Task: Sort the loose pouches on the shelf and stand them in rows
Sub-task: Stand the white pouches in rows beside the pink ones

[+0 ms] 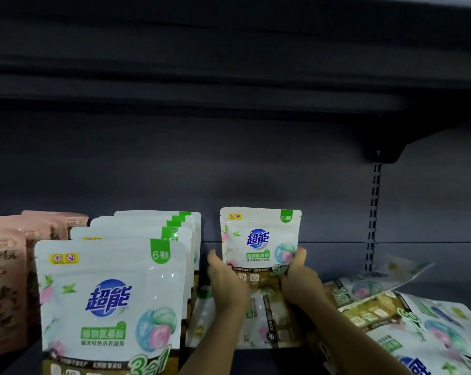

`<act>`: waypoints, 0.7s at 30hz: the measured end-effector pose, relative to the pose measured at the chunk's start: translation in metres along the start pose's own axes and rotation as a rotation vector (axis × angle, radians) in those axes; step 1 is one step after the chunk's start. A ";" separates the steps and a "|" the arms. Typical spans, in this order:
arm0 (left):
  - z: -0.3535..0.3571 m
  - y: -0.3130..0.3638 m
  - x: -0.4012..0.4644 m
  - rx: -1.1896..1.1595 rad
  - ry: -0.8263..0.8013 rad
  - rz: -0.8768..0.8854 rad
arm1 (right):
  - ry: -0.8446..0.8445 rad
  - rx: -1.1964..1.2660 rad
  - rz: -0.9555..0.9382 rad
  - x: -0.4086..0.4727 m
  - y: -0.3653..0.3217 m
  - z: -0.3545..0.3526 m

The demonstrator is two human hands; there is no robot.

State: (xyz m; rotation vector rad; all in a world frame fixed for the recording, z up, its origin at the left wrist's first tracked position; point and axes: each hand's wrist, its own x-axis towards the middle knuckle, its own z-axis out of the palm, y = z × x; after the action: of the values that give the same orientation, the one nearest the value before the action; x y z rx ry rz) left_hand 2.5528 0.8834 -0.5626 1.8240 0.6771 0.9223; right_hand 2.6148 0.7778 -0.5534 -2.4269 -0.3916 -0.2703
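Note:
A white pouch [260, 235] with a green corner tag and blue logo stands upright at the back of the shelf. My right hand [299, 280] grips its lower right corner. My left hand [225, 280] is at its lower left edge, blurred, fingers raised beside the pouch. To the left, several matching white pouches [110, 301] stand in a row, one behind another. Loose pouches [407, 318] lie flat in a heap on the right, and more loose pouches [269, 320] lie under my hands.
Pink pouches [10, 269] stand in rows at the far left. The dark shelf [391, 253] has a grey back wall, a slotted upright [373, 212] at the right, and another shelf overhead.

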 end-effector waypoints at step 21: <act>0.003 0.013 -0.023 0.248 -0.128 -0.029 | 0.033 0.156 0.087 -0.009 -0.007 -0.034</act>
State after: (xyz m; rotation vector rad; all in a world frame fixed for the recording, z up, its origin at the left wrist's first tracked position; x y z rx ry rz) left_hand 2.5431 0.8590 -0.5584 2.0665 0.7625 0.7198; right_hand 2.6007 0.7596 -0.5260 -2.2763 -0.2810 -0.2332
